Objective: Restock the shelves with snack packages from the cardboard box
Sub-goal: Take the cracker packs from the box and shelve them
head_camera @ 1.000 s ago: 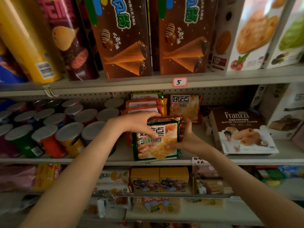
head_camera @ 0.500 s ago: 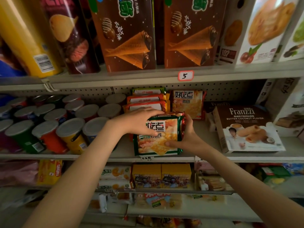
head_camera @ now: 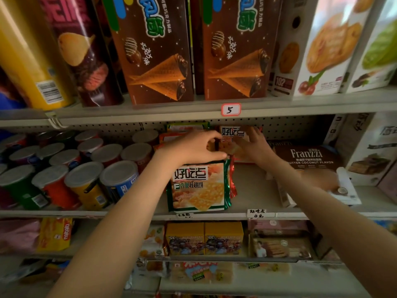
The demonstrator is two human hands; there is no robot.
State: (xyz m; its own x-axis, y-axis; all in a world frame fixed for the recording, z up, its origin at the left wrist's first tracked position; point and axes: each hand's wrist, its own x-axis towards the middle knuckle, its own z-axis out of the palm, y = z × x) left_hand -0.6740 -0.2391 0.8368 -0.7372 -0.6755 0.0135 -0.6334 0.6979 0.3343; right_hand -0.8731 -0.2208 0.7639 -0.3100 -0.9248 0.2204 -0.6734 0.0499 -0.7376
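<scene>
**Head view: fronting the middle shelf.** The left hand (head_camera: pixel 193 147) and right hand (head_camera: pixel 251 145) reach together to the far part of the grey metal middle shelf (head_camera: pixel 257 190), where a red-edged foil cracker packet (head_camera: pixel 233 134) stands upright against the perforated back panel.

The left grip is curled, thumb below and forefinger above, and appears to pinch the packet's left edge. The right hand lies against the packet's front with its fingers extended. It is blurred, so whether its grip has closed cannot be told. Using both hands probably keeps the thin, floppy packet from folding or tipping as it is handled.

A green-bordered foil cracker packet (head_camera: pixel 198 186) stands released at the near edge of the shelf. It faces outward above its handwritten price label, and no hand touches it. The edge of another red packet shows just behind it.

To the left are the foil-lidded snack tubs (head_camera: pixel 86 175) in close rows. To the right a brown Franzzi biscuit box (head_camera: pixel 309 158) lies tilted. Tall brown cone-wafer cartons (head_camera: pixel 154 50) stand on the shelf above.

The cardboard box that supplies the stock is out of view. The step in hand is judged to be bringing the far packet into the open lane beside the green one.
</scene>
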